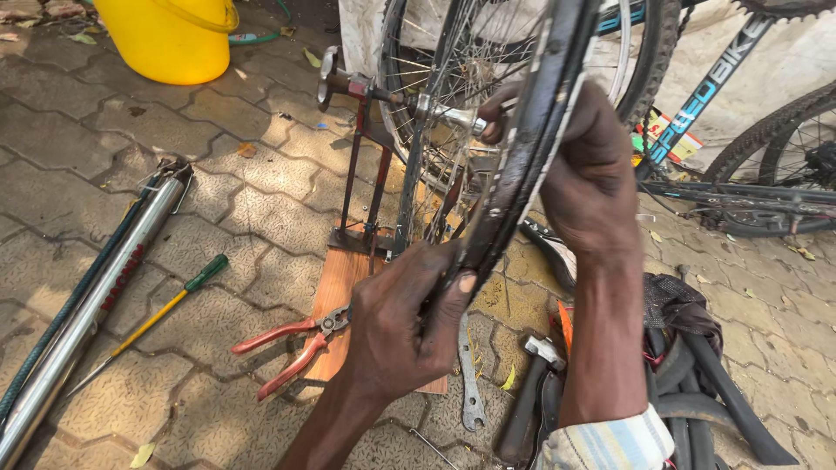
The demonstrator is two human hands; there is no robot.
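My left hand point(405, 318) is closed tight around the lower stretch of the bicycle wheel rim point(522, 165), thumb pressed flat on its outer face, so the rim cannot turn or sway while I work higher up. My right hand point(583, 170) wraps over the rim from the far side, fingers curled shut around it up near the axle point(448, 115), which gives me a second hold close to the hub where the spokes point(435, 78) gather. The wheel stands upright in a rusty metal truing stand point(366, 165), its axle resting across the stand's arms; the stand is fixed to a small wooden board point(335, 292) on the paving, which keeps the whole thing from tipping as I bear on it. My tools lie where either hand could drop to them: red-handled pliers point(292, 348) half over the board's left edge, a flat spanner point(470, 383) just off its right edge, a hammer point(535, 392) beside that. Further left on the paving, out of the way, lie a green-handled screwdriver point(161, 313) and a long floor pump point(87, 305). A yellow bucket point(170, 39) stands well apart at the top, and loose black tyres point(714, 392) are heaped by my right forearm.
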